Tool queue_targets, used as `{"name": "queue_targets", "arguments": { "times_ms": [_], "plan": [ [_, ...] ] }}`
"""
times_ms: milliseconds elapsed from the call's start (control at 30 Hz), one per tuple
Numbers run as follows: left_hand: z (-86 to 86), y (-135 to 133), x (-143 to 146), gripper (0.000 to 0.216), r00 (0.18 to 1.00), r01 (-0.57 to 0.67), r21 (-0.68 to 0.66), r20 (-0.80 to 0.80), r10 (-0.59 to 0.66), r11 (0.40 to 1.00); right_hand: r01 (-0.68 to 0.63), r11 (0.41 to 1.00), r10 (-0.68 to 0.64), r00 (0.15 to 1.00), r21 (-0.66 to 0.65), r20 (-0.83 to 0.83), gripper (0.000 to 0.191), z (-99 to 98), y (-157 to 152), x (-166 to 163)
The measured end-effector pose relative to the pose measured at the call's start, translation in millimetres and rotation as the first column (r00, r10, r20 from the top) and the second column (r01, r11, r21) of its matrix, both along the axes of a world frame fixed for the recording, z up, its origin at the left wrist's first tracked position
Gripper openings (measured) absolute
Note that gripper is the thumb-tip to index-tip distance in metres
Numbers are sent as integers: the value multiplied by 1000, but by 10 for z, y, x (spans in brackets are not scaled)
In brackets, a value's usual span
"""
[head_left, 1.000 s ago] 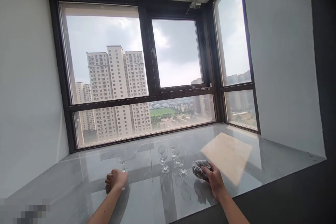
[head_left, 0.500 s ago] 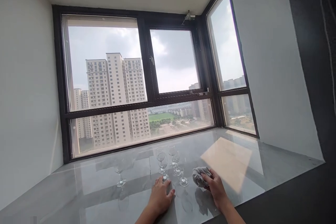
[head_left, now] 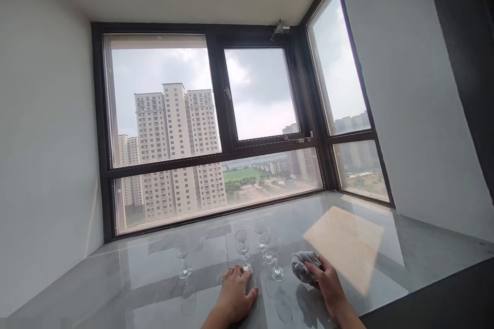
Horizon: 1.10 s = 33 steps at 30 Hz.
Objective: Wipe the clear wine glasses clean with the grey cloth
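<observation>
My left hand (head_left: 235,295) lies on the glossy grey window ledge (head_left: 135,277), fingers stretched forward and touching the foot of the nearest wine glass (head_left: 243,249). Several more clear wine glasses (head_left: 268,249) stand upright in a cluster just behind and to the right. One glass (head_left: 184,259) stands alone to the left. My right hand (head_left: 328,282) rests on the ledge with its fingers closed on a crumpled grey cloth (head_left: 303,266), right of the cluster.
A large black-framed bay window (head_left: 216,149) runs behind the ledge, with tower blocks outside. White walls close in at left and right. A bright sunlit patch (head_left: 347,241) lies on the ledge to the right. The ledge's dark front edge (head_left: 436,293) runs at lower right.
My left hand has moved from beside the lone left glass to the foot of the nearest glass in the cluster. My right hand has stayed on the cloth. The camera has shifted slightly.
</observation>
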<state>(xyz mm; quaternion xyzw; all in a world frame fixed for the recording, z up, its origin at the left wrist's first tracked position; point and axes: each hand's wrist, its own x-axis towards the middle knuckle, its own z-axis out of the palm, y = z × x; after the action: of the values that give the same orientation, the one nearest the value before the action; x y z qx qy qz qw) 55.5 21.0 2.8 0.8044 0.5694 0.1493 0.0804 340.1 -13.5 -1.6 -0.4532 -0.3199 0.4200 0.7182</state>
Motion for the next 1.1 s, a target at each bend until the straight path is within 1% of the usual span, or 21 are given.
{"name": "queue_targets", "arguments": {
  "times_ms": [100, 200, 267, 367, 467, 600, 700, 800, 967, 1100],
  "plan": [
    [0, -82, -36, 69, 998, -54, 35, -7, 55, 998, -1, 1000, 1, 1000, -2, -6, 36, 8, -10, 4],
    [6, -226, -203, 70, 995, -98, 51, -19, 99, 994, -11, 1000, 11, 1000, -7, -3, 37, 5, -14, 19],
    [25, -327, -385, 66, 992, -123, 58, -22, 125, 991, -17, 1000, 17, 1000, -18, 4, 37, -9, -9, 35],
    [71, -456, -727, 52, 987, -162, 87, -8, 164, 983, -22, 999, 23, 1000, -40, 18, 38, -31, 1, 55],
    [103, -531, -1099, 40, 970, -239, 127, -18, 243, 963, -25, 998, 26, 999, -55, 22, 39, -29, -7, 62],
    [79, -512, -1539, 37, 941, -332, 128, -28, 338, 935, -27, 997, 28, 999, -69, 16, 42, 13, -45, 62],
    [40, -434, -1749, 35, 926, -372, 104, -22, 376, 923, -46, 995, 48, 999, -86, 24, 45, 44, -73, 65],
    [30, -353, -1856, 30, 937, -349, 80, -6, 350, 934, -53, 995, 55, 998, -86, 19, 47, 61, -89, 63],
    [62, -263, -1940, 20, 978, -208, 124, 6, 209, 970, -32, 996, 33, 999, -84, 3, 49, 75, -102, 43],
    [65, -211, -1979, 26, 987, -160, 96, 33, 158, 982, -29, 997, 29, 1000, -76, 4, 48, 82, -108, 26]
  ]
}}
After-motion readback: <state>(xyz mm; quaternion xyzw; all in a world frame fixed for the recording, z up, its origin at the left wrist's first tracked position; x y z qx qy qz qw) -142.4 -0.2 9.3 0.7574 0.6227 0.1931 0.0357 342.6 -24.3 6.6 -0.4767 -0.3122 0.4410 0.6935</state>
